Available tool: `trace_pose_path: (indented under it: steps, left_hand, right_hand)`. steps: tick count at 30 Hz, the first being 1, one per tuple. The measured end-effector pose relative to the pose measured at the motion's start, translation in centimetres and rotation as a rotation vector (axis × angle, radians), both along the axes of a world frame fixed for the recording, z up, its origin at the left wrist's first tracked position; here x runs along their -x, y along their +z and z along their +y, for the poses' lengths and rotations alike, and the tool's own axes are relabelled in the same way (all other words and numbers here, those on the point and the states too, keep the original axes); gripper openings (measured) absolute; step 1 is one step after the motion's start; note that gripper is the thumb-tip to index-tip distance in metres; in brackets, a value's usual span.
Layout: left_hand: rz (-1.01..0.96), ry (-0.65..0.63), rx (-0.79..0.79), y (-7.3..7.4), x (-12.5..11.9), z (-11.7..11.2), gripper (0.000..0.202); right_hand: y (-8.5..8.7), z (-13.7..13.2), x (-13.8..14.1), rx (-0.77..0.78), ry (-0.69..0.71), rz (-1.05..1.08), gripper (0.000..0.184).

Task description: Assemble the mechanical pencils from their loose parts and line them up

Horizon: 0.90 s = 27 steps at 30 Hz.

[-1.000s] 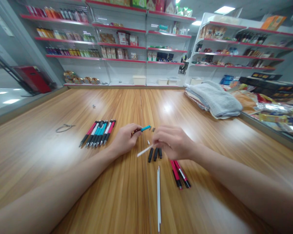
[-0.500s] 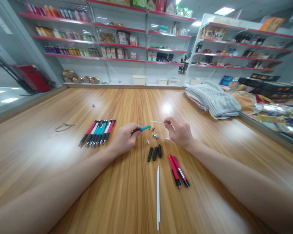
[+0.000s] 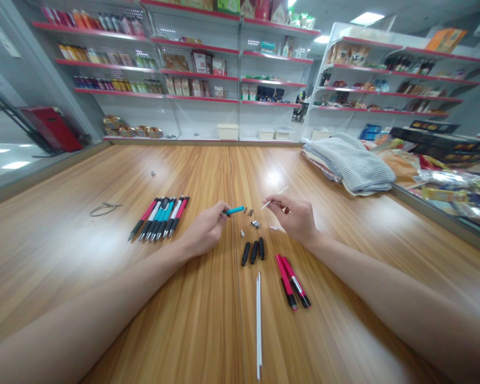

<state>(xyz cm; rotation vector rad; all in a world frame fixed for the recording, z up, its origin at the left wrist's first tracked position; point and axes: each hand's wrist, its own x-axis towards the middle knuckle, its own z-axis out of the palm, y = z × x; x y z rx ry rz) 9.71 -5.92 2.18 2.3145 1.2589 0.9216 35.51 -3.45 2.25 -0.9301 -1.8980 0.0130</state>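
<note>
Blue pen barrel (image 3: 235, 210) was held at 11 o'clock, as reckoned from the three black grips (image 3: 255, 251) laid out mid-table, its open end pointed toward 2 o'clock. By the thumb and fingers of the left hand (image 3: 206, 226), at 10 o'clock, it was clamped; by the pinched-together fingertips of the right hand (image 3: 294, 216), near 2 o'clock, a thin white rod (image 3: 266, 205) was gripped. Between the hands, small metal tips (image 3: 255, 224) were clustered at 12 o'clock. Two pink pens (image 3: 291, 282) were placed at 4 o'clock and white refills (image 3: 258, 325) at 6 o'clock, while a row of pens (image 3: 160, 218) was set between 9 and 10 o'clock, well apart from the left hand. The wooden table (image 3: 208, 165) was bounded at 12 o'clock by its far edge, and a broad stretch of wood was left before it; toward 1 to 2 o'clock, room was narrowed by folded cloth (image 3: 350, 162). Lettering on the shelved packages (image 3: 203, 62) was too small and blurred to be read.
</note>
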Motion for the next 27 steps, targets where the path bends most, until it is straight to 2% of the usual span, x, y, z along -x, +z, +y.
trace_pose_path:
  steps: [5,7,12,16,18,23,25,27]
  left_hand:
    - [0.139,-0.222,-0.077,0.1,-0.4,-0.5,0.023]
    - [0.205,-0.275,-0.102,-0.2,-0.5,-0.4,0.023]
    - [0.251,-0.244,-0.06,-1.0,-0.6,0.1,0.014]
    - [0.239,-0.195,-0.041,-0.9,-0.7,-0.1,0.01]
    - [0.148,-0.172,0.002,-0.7,-0.7,-0.1,0.014]
    - [-0.254,-0.174,0.123,-0.3,-0.5,0.1,0.014]
    - [-0.356,-0.188,0.157,-0.3,-0.4,0.3,0.011]
    - [-0.424,-0.207,0.203,-0.4,-0.4,0.3,0.017]
  right_hand:
    - [0.5,-0.2,0.2,-0.07,0.079,-0.062,0.014]
    - [0.7,-0.3,0.3,-0.091,0.096,-0.077,0.014]
    - [0.9,-0.5,0.5,-0.104,0.119,-0.067,0.013]
    - [1.0,-0.8,0.5,-0.127,0.166,-0.055,0.009]
    - [1.0,-0.9,0.6,-0.146,0.201,-0.038,0.007]
    - [1.2,-2.0,1.3,-0.168,0.304,0.018,0.014]
    - [1.2,-2.5,1.6,-0.172,0.349,0.011,0.017]
    - [1.2,-3.0,2.0,-0.19,0.395,-0.01,0.02]
